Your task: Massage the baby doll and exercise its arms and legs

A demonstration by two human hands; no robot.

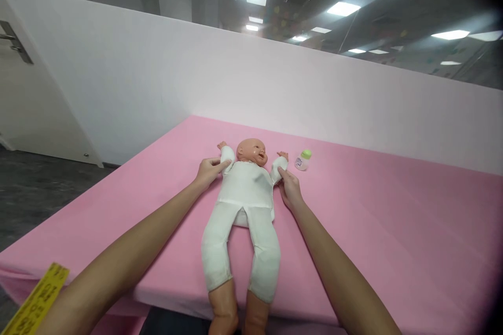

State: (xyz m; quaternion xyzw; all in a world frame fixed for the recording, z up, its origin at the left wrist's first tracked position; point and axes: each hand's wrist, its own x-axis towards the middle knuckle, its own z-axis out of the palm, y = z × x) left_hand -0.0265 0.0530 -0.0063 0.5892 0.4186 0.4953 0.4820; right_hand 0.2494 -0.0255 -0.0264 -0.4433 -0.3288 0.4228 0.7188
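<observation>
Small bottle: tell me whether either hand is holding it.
No, the small bottle is on the pink cloth while the left hand and right hand hold the doll by its arms.

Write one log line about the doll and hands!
doll: face-up on pink cloth | left hand: holding one sleeve | right hand: holding other sleeve | green-capped bottle: beyond right hand

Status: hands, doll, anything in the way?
Left hand, right hand: gripping doll by sleeves. Doll on back, pink cloth beneath. Bottle near right hand, apparently not blocking.
</observation>
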